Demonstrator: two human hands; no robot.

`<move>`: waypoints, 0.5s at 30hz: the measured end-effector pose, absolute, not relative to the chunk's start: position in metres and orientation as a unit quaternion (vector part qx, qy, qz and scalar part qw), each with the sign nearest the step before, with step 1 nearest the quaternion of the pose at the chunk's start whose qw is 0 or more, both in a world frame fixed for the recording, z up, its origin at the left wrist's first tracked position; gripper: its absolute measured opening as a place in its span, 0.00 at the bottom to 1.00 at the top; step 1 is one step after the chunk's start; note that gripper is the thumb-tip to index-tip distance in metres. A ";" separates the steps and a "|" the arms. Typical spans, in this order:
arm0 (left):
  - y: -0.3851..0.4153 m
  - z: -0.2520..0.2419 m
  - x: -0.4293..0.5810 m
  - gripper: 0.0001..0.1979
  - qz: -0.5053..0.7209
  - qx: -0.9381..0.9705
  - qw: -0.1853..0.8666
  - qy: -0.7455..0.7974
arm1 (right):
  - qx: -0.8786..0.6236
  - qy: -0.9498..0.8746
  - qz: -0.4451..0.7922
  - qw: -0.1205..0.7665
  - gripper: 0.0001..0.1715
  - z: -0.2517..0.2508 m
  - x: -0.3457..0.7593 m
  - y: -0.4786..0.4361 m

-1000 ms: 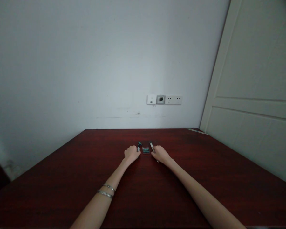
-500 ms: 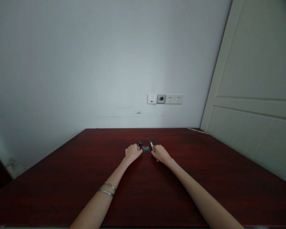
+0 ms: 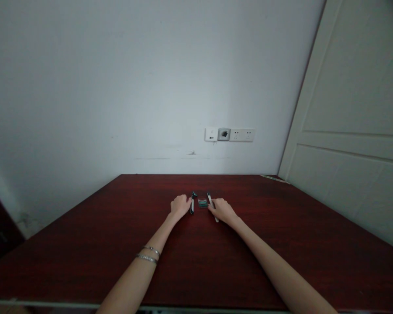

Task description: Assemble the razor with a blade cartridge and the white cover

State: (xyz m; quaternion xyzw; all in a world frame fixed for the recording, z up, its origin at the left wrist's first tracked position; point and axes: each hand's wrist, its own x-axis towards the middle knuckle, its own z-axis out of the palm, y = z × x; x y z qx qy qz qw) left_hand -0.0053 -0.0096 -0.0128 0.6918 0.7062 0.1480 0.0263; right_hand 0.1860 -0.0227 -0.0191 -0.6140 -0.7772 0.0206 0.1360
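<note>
A razor [image 3: 192, 206] with a dark head and a pale-and-dark handle lies on the dark red table [image 3: 196, 266]. My left hand [image 3: 180, 206] is at its left side, thumb tip at the handle's edge, fingers loosely bent and not wrapped round it. To the right, a slim grey-white handle [image 3: 210, 199] with a dark tip slants under my right hand [image 3: 224, 210]. Thumb and fingers of that hand close on its middle, and its lower end shows below them. Between the two lies a small clear case [image 3: 202, 203] with a dark green part inside, touched by neither hand.
A white wall [image 3: 170, 87] rises behind the table, with a row of sockets [image 3: 229, 134]. A pale panelled door [image 3: 353, 113] stands at the right. A thin strip [image 3: 275, 179] lies at the table's far right corner.
My left hand has drawn back to the left off the razor, so its whole handle shows; the razor stays in place. My right hand keeps its hold. The view has shifted slightly.
</note>
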 end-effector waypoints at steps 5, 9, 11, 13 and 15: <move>-0.005 -0.019 -0.021 0.19 0.163 0.701 -0.049 0.693 | -0.639 -0.747 -0.053 0.175 0.20 -0.025 0.210 -0.011; 0.003 -0.026 -0.035 0.22 0.137 0.706 -0.053 0.693 | -0.650 -0.723 -0.105 0.207 0.29 -0.034 0.231 0.002; 0.007 -0.030 -0.040 0.25 0.126 0.711 -0.050 0.690 | -0.665 -0.713 -0.097 0.198 0.32 -0.040 0.237 0.008; 0.011 -0.033 -0.045 0.28 0.114 0.721 -0.037 0.682 | -0.683 -0.706 -0.067 0.176 0.32 -0.044 0.240 0.013; 0.014 -0.036 -0.047 0.30 0.105 0.735 -0.017 0.670 | -0.689 -0.706 -0.039 0.161 0.32 -0.047 0.241 0.015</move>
